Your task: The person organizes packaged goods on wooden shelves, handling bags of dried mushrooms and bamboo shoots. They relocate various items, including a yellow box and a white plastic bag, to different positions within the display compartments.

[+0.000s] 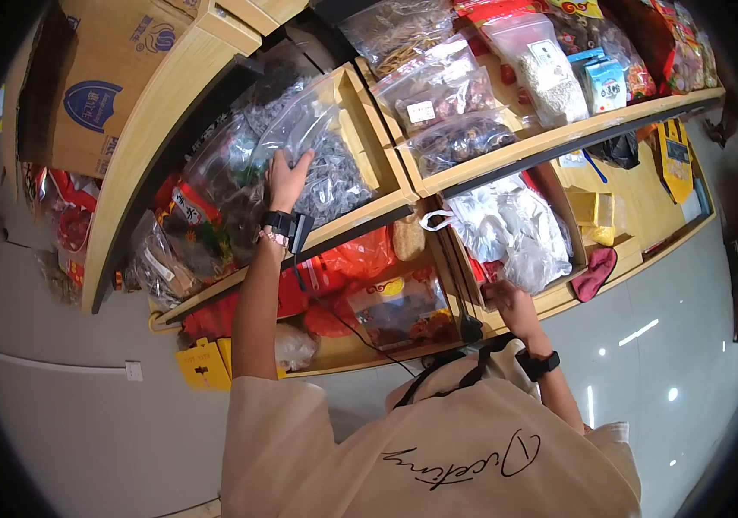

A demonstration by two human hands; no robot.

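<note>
My left hand [290,179] reaches up onto the shelf and lies on a clear plastic bag [339,177] of dark, shrivelled dried food. Its thumb and fingers are apart, against the plastic. Low on the right, my right hand [514,311] is at the near corner of an open drawer [569,274], with fingers curled together. What those fingers hold, if anything, is hidden. Inside the drawer lies a heap of clear and white plastic bags [511,224], with something red beneath. A white loop handle [435,221] hangs over the drawer's left side.
Bagged dried goods [464,95] fill the upper right shelf. A cardboard box [119,78] stands at upper left. Below the shelf are red packages [360,255] and a yellow bag [205,364]. A maroon cloth [594,274] hangs at the drawer's right. A black cable [347,324] crosses between.
</note>
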